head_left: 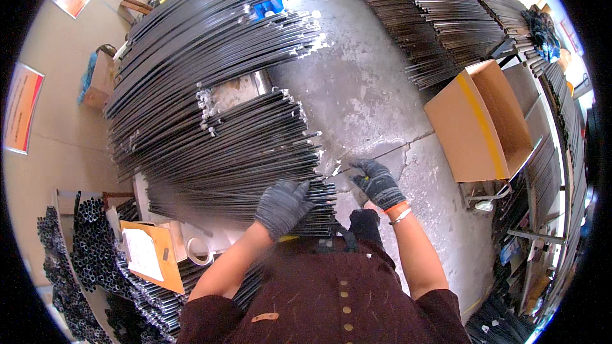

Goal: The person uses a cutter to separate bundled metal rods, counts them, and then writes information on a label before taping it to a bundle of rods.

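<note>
Many long, thin black rods [223,146] lie side by side in wide layers in front of me and to the left. Their ends point right, and some carry white bits. My left hand [284,207], in a dark grey knit glove, rests on the nearest rods with its fingers stretched out. Just past the rod ends, my right hand [378,185] is held above the floor in a matching glove with an orange cuff. Its fingers are bent toward the rods and apart, and I see nothing between them.
An open cardboard box [472,124] stands on a stool at the right. Racks of rods [446,19] line the far right. At the lower left are an orange clipboard [152,255], a tape roll [199,250] and bundled tubes [95,236]. Concrete floor [357,95] runs between the stacks.
</note>
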### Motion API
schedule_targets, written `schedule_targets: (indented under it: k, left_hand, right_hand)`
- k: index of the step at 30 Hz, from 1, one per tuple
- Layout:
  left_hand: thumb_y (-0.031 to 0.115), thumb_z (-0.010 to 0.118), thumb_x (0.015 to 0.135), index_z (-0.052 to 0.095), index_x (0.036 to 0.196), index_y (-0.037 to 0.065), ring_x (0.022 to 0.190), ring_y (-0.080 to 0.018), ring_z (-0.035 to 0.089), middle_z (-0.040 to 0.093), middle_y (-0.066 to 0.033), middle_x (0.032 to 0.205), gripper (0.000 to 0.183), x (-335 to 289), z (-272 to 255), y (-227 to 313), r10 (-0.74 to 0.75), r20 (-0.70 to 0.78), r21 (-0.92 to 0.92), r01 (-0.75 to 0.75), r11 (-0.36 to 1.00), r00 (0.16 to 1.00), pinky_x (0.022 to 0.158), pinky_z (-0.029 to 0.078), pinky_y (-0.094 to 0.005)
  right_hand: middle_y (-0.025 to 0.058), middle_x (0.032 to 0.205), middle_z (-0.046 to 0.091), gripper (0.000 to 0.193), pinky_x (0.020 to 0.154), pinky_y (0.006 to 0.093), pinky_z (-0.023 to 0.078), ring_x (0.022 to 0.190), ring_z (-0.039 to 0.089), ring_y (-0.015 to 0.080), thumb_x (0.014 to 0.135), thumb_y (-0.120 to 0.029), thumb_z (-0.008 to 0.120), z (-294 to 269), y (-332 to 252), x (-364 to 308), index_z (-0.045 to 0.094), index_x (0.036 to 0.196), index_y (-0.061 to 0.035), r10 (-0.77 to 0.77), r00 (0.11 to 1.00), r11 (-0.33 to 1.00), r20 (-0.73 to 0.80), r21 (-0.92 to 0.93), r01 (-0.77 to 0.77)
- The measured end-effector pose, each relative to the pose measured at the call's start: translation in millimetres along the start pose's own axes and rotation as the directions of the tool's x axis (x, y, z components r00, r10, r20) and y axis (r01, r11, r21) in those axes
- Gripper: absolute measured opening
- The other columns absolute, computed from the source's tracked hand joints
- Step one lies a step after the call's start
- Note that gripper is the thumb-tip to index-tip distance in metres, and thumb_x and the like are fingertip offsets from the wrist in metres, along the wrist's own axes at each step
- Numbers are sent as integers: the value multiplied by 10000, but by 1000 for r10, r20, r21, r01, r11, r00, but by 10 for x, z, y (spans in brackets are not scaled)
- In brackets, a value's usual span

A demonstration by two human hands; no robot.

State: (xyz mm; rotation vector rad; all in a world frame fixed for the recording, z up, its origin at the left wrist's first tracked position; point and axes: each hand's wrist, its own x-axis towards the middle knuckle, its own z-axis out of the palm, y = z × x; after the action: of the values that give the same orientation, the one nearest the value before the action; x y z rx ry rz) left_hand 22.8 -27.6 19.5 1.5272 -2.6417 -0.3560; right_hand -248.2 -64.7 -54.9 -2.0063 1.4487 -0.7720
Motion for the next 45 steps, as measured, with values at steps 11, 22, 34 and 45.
schedule_targets:
  k: [11, 22, 34, 45]
  left_hand:
    - [197, 589, 841, 653, 1032, 93, 891, -294, 594, 644, -110, 964, 227, 144, 96, -364, 4, -169, 144, 20, 989, 986, 783, 481, -429]
    - [180, 499, 855, 621, 1020, 84, 872, -288, 578, 603, -114, 928, 227, 248, 46, -264, -9, -46, 239, 20, 971, 999, 741, 449, -423]
    - [146, 488, 842, 593, 1093, 46, 780, -281, 625, 612, -126, 911, 289, 530, -264, 48, 202, -9, 180, -197, 964, 979, 652, 506, -399]
    - [134, 460, 872, 593, 1004, 77, 722, -289, 649, 634, -125, 821, 196, 639, -438, 269, 140, 155, 166, -166, 972, 978, 602, 520, -423]
  right_hand:
    - [92, 999, 682, 267, 854, 302, 494, 931, 623, 178, 839, -106, 721, 560, -313, 343, 645, 1080, -18, 241, 892, 572, 383, 686, -449]
    - [67, 1085, 654, 215, 896, 315, 472, 1010, 591, 172, 936, -90, 595, 352, -221, 126, 615, 1140, -25, 132, 985, 779, 114, 602, -174]
    - [165, 828, 653, 178, 682, 428, 495, 772, 641, 343, 838, -111, 604, -6, -769, -152, 642, 995, -37, -116, 975, 984, -189, -159, 86]
    - [158, 848, 651, 179, 660, 431, 498, 761, 636, 333, 842, -113, 581, 220, -320, -222, 631, 993, -33, -188, 941, 938, -280, -335, 88]
